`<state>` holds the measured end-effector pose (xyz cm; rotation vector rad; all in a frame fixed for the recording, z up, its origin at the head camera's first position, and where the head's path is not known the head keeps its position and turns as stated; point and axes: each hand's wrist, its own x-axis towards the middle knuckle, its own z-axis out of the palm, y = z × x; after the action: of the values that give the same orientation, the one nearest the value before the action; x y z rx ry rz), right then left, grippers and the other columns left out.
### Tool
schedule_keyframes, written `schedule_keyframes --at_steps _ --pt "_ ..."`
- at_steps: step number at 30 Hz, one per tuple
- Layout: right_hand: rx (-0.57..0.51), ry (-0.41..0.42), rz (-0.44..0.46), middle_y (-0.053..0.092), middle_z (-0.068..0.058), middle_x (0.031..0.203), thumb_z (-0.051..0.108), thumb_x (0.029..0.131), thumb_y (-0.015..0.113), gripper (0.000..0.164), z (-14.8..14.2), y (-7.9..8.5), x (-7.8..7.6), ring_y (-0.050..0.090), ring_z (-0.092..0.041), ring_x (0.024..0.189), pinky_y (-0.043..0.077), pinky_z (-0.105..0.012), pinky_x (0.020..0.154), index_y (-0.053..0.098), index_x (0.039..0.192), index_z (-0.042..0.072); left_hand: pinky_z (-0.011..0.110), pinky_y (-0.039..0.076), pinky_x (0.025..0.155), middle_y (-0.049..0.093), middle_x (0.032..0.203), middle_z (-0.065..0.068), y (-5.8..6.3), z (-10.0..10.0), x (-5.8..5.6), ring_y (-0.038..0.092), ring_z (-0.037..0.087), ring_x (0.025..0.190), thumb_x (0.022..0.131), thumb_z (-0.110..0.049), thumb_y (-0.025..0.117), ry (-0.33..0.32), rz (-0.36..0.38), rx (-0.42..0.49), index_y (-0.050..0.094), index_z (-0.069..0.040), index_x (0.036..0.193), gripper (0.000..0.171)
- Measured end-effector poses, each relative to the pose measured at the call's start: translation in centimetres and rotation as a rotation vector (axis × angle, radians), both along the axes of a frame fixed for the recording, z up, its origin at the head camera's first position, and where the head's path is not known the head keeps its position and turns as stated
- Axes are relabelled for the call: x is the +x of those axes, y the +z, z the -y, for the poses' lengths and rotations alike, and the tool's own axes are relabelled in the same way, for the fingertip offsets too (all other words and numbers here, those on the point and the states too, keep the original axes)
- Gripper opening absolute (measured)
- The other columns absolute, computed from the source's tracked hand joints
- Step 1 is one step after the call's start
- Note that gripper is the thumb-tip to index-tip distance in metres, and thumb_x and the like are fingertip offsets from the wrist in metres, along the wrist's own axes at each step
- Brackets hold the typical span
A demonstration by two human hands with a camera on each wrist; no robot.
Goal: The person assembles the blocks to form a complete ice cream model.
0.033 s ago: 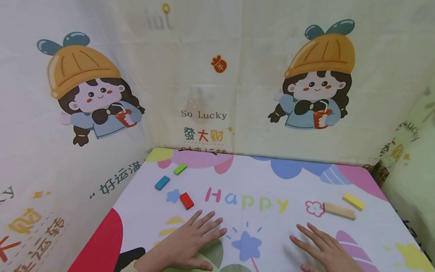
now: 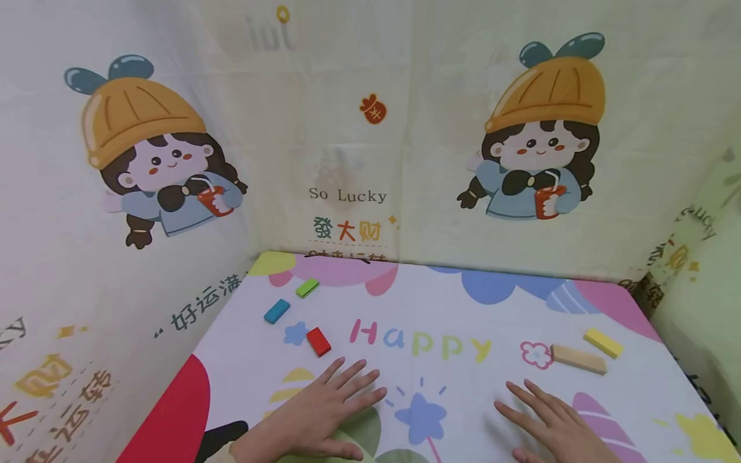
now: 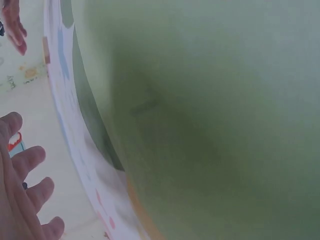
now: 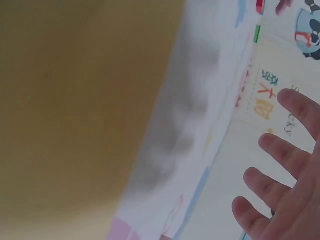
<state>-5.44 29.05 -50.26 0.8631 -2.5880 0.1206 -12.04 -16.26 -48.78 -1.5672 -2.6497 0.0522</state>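
Note:
My left hand (image 2: 318, 411) is spread over the near part of the table, fingers straight and holding nothing. Just past its fingertips lies a red block (image 2: 318, 342). Farther back on the left are a blue block (image 2: 277, 311) and a green block (image 2: 307, 287). On the right side my right hand (image 2: 556, 421) hovers with its fingers apart and nothing in them. Beyond it rest a long wooden block (image 2: 578, 359) and a yellow block (image 2: 603, 343). Both wrist views show spread fingers (image 3: 31, 162) (image 4: 280, 150) with no object in them.
A patterned cloth with the printed word "Happy" covers the table (image 2: 451, 302). Cream printed curtains (image 2: 428, 193) stand along the back and both sides. A black object (image 2: 222, 439) lies at the near left edge, beside the left wrist.

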Motion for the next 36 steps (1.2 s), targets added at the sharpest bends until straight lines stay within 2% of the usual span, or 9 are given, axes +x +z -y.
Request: schedule_keyframes --at_steps 2,4,7,9,13,19,25,30,36 --pt "-0.011 -0.011 0.005 0.059 0.006 0.143 0.058 0.075 0.084 0.067 -0.1 0.0 0.0 -0.004 0.012 0.153 0.001 -0.013 0.113 0.066 0.137 0.039 0.062 0.030 0.120 0.024 0.172 0.001 0.0 0.0 0.0 0.025 0.032 0.157 0.096 -0.077 0.039 0.004 0.027 -0.001 0.019 -0.028 0.167 0.089" --pt "-0.027 -0.034 0.038 0.059 0.004 0.143 0.053 0.077 0.085 0.065 -0.4 0.1 0.0 0.001 0.013 0.152 0.020 -0.027 0.116 0.066 0.137 0.037 0.063 0.029 0.120 0.024 0.172 0.001 -0.1 0.0 -0.2 0.025 0.032 0.157 0.096 -0.077 0.039 0.015 0.061 0.001 0.018 -0.028 0.167 0.088" --pt "-0.057 -0.101 0.101 0.061 0.001 0.142 0.046 0.079 0.086 0.062 -1.3 0.5 -0.3 0.028 -0.002 0.149 0.046 -0.042 0.096 0.067 0.137 0.033 0.064 0.028 0.120 0.024 0.172 0.003 -0.1 0.3 -0.6 0.025 0.033 0.157 0.097 -0.076 0.040 0.039 0.115 0.013 0.018 -0.027 0.167 0.088" --pt "-0.074 -0.165 0.159 0.061 -0.002 0.141 0.043 0.083 0.084 0.056 -2.2 0.9 -0.8 0.044 -0.015 0.139 0.052 -0.054 0.086 0.068 0.135 0.030 0.063 0.029 0.120 0.026 0.171 0.004 0.0 0.6 -1.1 0.027 0.034 0.157 0.097 -0.074 0.042 0.057 0.123 0.021 0.020 -0.026 0.167 0.088" --pt "-0.080 -0.265 0.187 0.062 -0.009 0.137 0.035 0.083 0.085 0.049 -4.6 1.3 -2.3 0.061 -0.030 0.116 0.053 -0.061 0.084 0.071 0.128 0.021 0.060 0.031 0.121 0.031 0.169 0.007 0.1 1.7 -2.7 0.027 0.034 0.156 0.103 -0.063 0.044 0.116 0.118 0.013 0.026 -0.022 0.165 0.077" --pt "-0.130 -0.334 0.235 0.060 -0.022 0.137 0.018 0.087 0.080 0.047 -7.5 1.0 -4.4 0.060 -0.045 0.118 0.052 -0.066 0.088 0.068 0.130 0.005 0.056 0.030 0.123 0.037 0.166 0.010 0.4 3.8 -6.5 0.027 0.035 0.156 0.107 -0.036 0.052 0.231 0.149 -0.008 0.034 -0.017 0.162 0.061" --pt "-0.122 -0.419 0.351 0.053 -0.033 0.141 0.020 0.098 0.068 0.042 -9.4 0.7 -5.7 0.053 -0.057 0.124 0.046 -0.074 0.091 0.062 0.137 0.007 0.053 0.038 0.119 0.034 0.167 0.010 0.6 5.9 -9.8 0.029 0.034 0.155 0.106 -0.029 0.057 0.465 0.333 0.104 0.046 -0.018 0.156 0.053" --pt "-0.103 -0.422 0.368 0.058 -0.033 0.135 0.021 0.098 0.068 0.041 -9.7 0.2 -6.6 0.054 -0.056 0.122 0.046 -0.072 0.094 0.065 0.134 0.001 0.058 0.040 0.116 0.038 0.162 0.018 0.4 7.5 -10.2 0.036 0.041 0.149 0.104 -0.020 0.060 0.591 0.500 0.209 0.059 -0.013 0.145 0.041" --pt "-0.080 -0.462 0.359 0.065 -0.029 0.125 0.024 0.098 0.067 0.037 -9.7 0.6 -6.8 0.058 -0.056 0.115 0.047 -0.070 0.091 0.069 0.127 0.001 0.058 0.045 0.111 0.050 0.149 0.017 -0.2 8.0 -10.1 0.045 0.039 0.138 0.102 -0.017 0.064 0.598 0.512 0.279 0.060 -0.014 0.143 0.042"
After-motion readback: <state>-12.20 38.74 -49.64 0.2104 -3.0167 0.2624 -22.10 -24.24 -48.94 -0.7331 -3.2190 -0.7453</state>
